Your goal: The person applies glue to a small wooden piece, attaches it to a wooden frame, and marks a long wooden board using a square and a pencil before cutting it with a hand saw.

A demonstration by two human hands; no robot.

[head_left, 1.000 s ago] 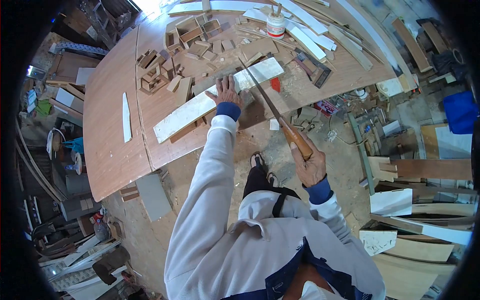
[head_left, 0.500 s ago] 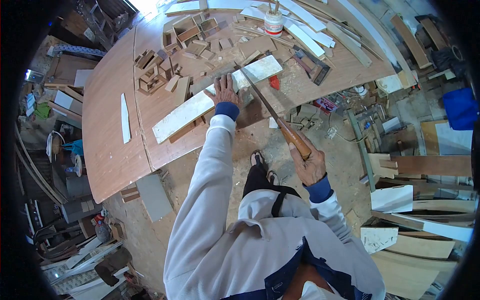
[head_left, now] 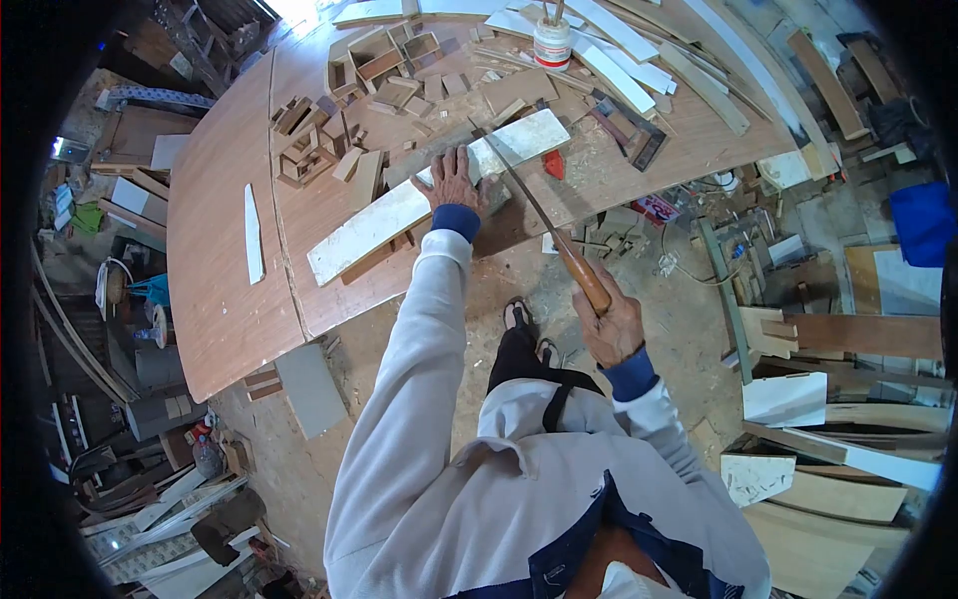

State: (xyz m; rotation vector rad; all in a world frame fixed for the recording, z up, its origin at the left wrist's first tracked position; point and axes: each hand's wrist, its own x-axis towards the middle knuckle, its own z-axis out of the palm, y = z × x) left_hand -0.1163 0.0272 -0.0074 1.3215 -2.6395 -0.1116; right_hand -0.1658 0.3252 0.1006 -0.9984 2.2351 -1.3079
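Note:
A long white-faced board (head_left: 384, 222) lies slantwise on the wooden worktable, raised on pieces beneath it. My left hand (head_left: 452, 185) rests flat on it near the middle, fingers stretched out over the white face. In my right hand (head_left: 611, 324) is a handsaw (head_left: 529, 192), its wooden handle (head_left: 581, 277) wrapped by my fingers. The narrow dark blade crosses the board to the right of my left hand, its tip past the far edge. A small red object (head_left: 553, 165) lies beside the board's right end.
Small wooden boxes (head_left: 379, 62) and offcuts cover the table's far side. A white glue-like tub (head_left: 552, 45) with sticks in it stands among white strips (head_left: 609, 75). One thin white strip (head_left: 252, 235) lies at left. Stacked boards (head_left: 783, 399) fill the right side.
My right hand and the saw handle have shifted slightly left and toward my body. My left hand stays on the board. The whole view has moved a little.

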